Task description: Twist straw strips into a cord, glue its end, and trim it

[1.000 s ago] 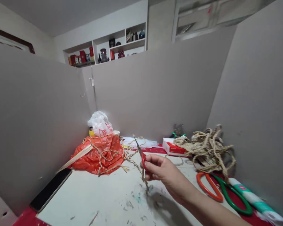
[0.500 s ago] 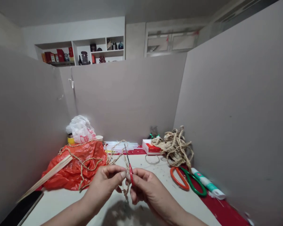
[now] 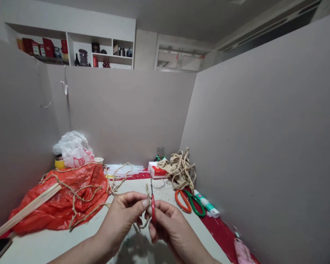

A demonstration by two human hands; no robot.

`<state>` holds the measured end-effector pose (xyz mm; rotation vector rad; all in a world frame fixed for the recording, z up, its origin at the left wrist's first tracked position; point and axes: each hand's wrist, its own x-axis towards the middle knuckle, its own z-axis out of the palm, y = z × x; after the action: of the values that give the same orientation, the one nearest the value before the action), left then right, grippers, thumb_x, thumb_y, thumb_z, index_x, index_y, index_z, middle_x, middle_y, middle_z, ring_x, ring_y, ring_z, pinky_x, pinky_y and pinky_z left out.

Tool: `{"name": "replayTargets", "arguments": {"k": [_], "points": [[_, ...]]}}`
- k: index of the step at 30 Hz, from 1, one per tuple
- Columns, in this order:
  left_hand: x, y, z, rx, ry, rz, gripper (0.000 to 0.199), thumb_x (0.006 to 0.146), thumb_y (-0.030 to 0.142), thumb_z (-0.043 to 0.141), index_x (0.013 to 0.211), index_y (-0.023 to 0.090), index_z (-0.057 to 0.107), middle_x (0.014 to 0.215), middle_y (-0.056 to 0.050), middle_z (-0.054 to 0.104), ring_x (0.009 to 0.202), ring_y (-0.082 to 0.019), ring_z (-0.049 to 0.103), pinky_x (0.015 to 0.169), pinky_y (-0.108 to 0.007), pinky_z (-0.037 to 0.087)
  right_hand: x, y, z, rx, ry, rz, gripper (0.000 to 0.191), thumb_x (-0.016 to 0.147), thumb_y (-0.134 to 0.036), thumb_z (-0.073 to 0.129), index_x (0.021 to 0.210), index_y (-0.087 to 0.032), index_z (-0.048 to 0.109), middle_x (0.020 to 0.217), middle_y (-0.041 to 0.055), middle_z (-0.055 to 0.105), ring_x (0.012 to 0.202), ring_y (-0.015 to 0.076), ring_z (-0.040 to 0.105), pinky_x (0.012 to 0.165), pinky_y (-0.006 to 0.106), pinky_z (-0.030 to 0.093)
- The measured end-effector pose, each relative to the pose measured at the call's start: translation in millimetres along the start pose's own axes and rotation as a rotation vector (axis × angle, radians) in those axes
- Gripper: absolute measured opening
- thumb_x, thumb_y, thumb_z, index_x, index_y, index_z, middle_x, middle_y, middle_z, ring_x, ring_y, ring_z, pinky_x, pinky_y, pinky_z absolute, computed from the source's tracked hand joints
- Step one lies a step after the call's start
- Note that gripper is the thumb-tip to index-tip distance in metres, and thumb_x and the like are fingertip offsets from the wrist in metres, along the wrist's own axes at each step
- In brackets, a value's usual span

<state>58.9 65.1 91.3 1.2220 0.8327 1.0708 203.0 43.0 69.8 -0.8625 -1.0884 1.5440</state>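
Note:
My left hand (image 3: 123,217) pinches a thin twisted straw rope (image 3: 147,190) between thumb and fingertips. A short end of the rope sticks up above the fingers, and more hangs below them. My right hand (image 3: 172,224) is closed on small red-handled scissors (image 3: 153,208). Their thin dark blades point up and away from me, just right of the rope end. Both hands nearly touch over the pale tabletop (image 3: 121,238); whether the blades touch the rope I cannot tell.
A red plastic bag (image 3: 60,216) with straw rope over it and wooden strips (image 3: 30,211) lies left. Behind are a white bag (image 3: 74,148) and clear sticks (image 3: 125,169). At right are heaped rope (image 3: 181,170), orange (image 3: 183,201) and green handles (image 3: 197,205), and a roll (image 3: 206,203).
The view has turned to the right, so the table's things appear farther left. The scissors now stand more upright beside the rope. Both hands keep their grips.

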Motion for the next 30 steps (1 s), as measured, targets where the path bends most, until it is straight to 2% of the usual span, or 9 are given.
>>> {"name": "replayTargets", "arguments": {"k": [8, 12, 15, 18, 22, 27, 30], "points": [[0, -1, 9.3, -0.094, -0.081, 0.002, 0.02, 0.07, 0.03, 0.072, 0.072, 0.014, 0.06, 0.063, 0.002, 0.059, 0.062, -0.01, 0.051, 0.066, -0.023, 0.04, -12, 6, -10, -0.109, 0.088, -0.046, 0.04, 0.073, -0.051, 0.069, 0.079, -0.013, 0.062, 0.048, 0.0008, 0.059, 0.041, 0.0081, 0.05, 0.045, 0.019, 0.038], [1, -4, 4.2, -0.185, -0.155, -0.097, 0.025, 0.073, 0.034, 0.069, 0.075, 0.015, 0.053, 0.078, -0.006, 0.067, 0.071, -0.014, 0.061, 0.065, -0.023, 0.04, -19, 1, -22, -0.139, 0.226, -0.168, 0.038, 0.072, -0.049, 0.071, 0.082, -0.013, 0.065, 0.053, 0.0017, 0.061, 0.048, 0.0098, 0.053, 0.049, 0.02, 0.043], [1, -6, 3.2, -0.099, -0.208, -0.142, 0.026, 0.076, 0.036, 0.065, 0.079, 0.014, 0.052, 0.078, -0.008, 0.069, 0.065, -0.015, 0.064, 0.059, -0.023, 0.039, -23, -2, -26, -0.121, 0.316, -0.219, 0.036, 0.071, -0.045, 0.074, 0.086, -0.013, 0.067, 0.054, 0.0001, 0.06, 0.049, 0.009, 0.052, 0.049, 0.02, 0.043], [-2, -10, 7.2, -0.014, -0.265, -0.147, 0.028, 0.076, 0.039, 0.065, 0.079, 0.014, 0.053, 0.071, -0.004, 0.066, 0.053, -0.011, 0.059, 0.054, -0.021, 0.038, -26, -1, -24, -0.096, 0.314, -0.182, 0.037, 0.066, -0.043, 0.077, 0.085, -0.013, 0.067, 0.058, 0.0002, 0.06, 0.048, 0.0087, 0.051, 0.046, 0.02, 0.043], [-5, -19, 14.4, 0.065, -0.306, -0.122, 0.035, 0.074, 0.046, 0.065, 0.076, 0.013, 0.055, 0.066, -0.001, 0.062, 0.046, -0.007, 0.051, 0.048, -0.02, 0.038, -28, 4, -18, -0.086, 0.272, -0.107, 0.035, 0.067, -0.043, 0.077, 0.079, -0.012, 0.065, 0.06, 0.0012, 0.06, 0.047, 0.008, 0.049, 0.045, 0.021, 0.044], [-5, -27, 15.5, 0.094, -0.368, -0.175, 0.039, 0.074, 0.051, 0.063, 0.082, 0.014, 0.056, 0.066, -0.002, 0.064, 0.041, -0.006, 0.047, 0.044, -0.02, 0.037, -33, 3, -24, -0.033, 0.323, -0.201, 0.03, 0.07, -0.04, 0.075, 0.073, -0.014, 0.062, 0.054, -0.0029, 0.054, 0.048, 0.0074, 0.047, 0.047, 0.02, 0.043], [-2, -24, 12.2, 0.123, -0.352, -0.167, 0.038, 0.073, 0.048, 0.066, 0.088, 0.013, 0.058, 0.068, -0.002, 0.064, 0.041, -0.004, 0.043, 0.042, -0.018, 0.034, -35, -2, -29, 0.025, 0.395, -0.261, 0.026, 0.072, -0.038, 0.073, 0.075, -0.015, 0.061, 0.052, -0.0038, 0.054, 0.047, 0.0068, 0.046, 0.048, 0.019, 0.041]]}}
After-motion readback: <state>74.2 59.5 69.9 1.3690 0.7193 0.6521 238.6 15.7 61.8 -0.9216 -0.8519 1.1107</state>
